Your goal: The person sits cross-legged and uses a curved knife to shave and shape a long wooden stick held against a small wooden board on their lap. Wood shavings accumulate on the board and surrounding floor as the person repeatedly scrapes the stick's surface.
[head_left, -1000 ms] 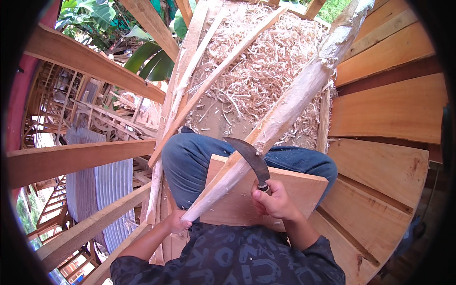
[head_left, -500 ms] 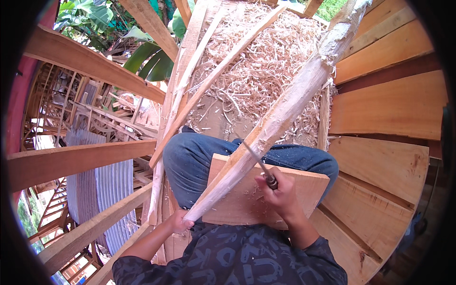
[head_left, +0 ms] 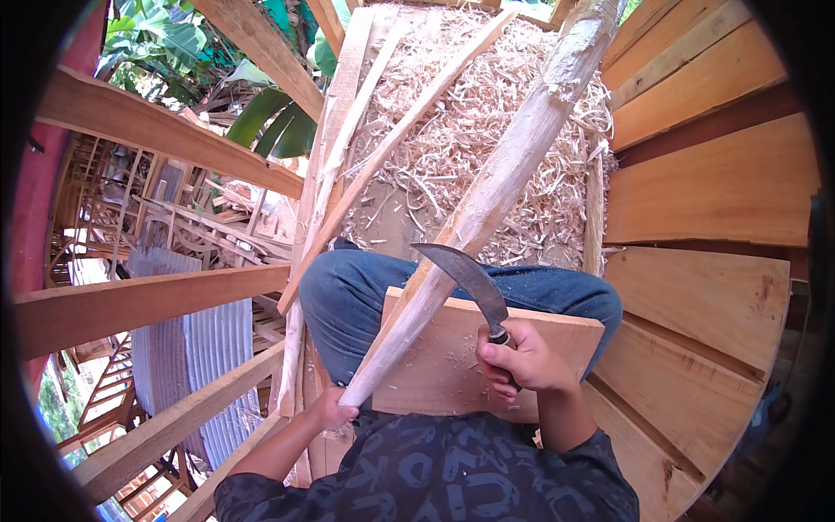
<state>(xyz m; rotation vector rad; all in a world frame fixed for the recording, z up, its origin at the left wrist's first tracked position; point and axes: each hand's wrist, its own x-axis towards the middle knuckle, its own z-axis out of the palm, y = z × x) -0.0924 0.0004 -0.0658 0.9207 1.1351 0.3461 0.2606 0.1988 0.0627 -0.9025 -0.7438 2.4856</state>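
Right of lower centre: right hand [head_left: 529,358], clamped on the grip end of a curved knife [head_left: 474,280]. Outward from there: blade slanting up and left over the pale wooden pole [head_left: 500,187], tip past the left edge of the wood; contact or gap, cannot tell. Left of lower centre: left hand [head_left: 330,409], wrapped round the pole's near end. Beyond that grip: pole running diagonally to the top edge, right of centre, passing over a flat board [head_left: 426,374] laid across jeans [head_left: 344,296].

Judged risks: a skid of the blade toward the left hand or jeans, from a glancing bite or a hard spot; a roll of the pole, from a one-handed hold on a rounded length; a slide of the board off the lap, from uneven pressure.

Surface, upper centre: curly shavings [head_left: 435,113] heaped over a wooden base [head_left: 383,222], thinner close to the jeans. Left of the heap: a long pale strip [head_left: 396,135], at a slant.

Room: wide planks [head_left: 713,187] down the right side; wooden rails [head_left: 156,296] at left, gaps between; corrugated sheeting [head_left: 217,348] beyond, lower left; broad leaves [head_left: 183,39], upper left.
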